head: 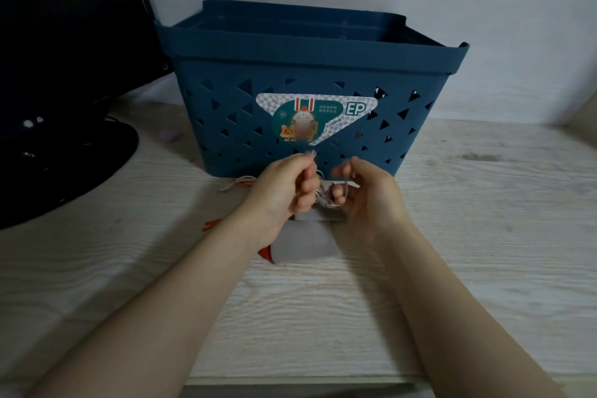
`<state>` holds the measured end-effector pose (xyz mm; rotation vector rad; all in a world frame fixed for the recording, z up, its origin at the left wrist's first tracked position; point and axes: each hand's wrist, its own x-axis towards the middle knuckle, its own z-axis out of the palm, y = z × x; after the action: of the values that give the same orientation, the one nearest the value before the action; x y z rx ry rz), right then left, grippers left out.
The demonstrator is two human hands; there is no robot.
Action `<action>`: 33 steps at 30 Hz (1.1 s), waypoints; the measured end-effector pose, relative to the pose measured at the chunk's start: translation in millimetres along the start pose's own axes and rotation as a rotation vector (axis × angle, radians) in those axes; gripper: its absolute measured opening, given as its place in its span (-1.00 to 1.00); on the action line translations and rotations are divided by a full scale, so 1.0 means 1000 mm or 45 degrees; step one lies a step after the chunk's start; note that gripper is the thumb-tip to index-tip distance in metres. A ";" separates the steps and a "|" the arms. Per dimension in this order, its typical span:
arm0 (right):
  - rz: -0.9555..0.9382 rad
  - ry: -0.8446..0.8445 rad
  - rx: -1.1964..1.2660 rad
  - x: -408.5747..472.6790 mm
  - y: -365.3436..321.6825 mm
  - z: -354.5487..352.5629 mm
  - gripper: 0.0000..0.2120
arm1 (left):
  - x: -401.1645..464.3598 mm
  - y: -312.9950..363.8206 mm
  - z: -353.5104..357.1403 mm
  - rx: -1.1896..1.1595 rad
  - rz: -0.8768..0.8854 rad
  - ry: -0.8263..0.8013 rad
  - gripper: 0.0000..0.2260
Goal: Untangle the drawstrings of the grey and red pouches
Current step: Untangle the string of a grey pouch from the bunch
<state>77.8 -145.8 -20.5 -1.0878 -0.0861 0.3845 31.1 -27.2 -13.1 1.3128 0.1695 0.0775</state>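
Pinching grey cords [326,200] in left hand [284,191] and right hand [365,200] above grey pouch [303,245]; easing loops apart gently, never yanking tight.

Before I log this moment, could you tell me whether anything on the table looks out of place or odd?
Nothing is spilled or damaged. The only oddity is the tangle itself: cords bunched at the grey pouch's mouth between the left hand and right hand, with the red pouch mostly hidden beneath.

blue basket [323,74], dark monitor [64,58], wooden table [484,220]
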 end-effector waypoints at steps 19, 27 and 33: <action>-0.365 -0.374 -0.609 -0.004 -0.001 -0.008 -0.83 | 0.002 -0.009 -0.003 0.544 0.123 -0.151 -0.65; -0.689 -0.290 -1.380 0.002 -0.003 -0.018 -0.86 | 0.001 0.003 -0.009 0.470 0.075 -0.103 -0.61; -0.743 -0.340 -1.100 0.000 -0.005 -0.018 -0.80 | -0.001 0.001 -0.010 0.507 0.147 -0.082 -0.70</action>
<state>84.0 -163.1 -25.0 -1.7769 -0.8488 -0.0663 28.8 -17.6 -14.4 1.7204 0.0543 0.1026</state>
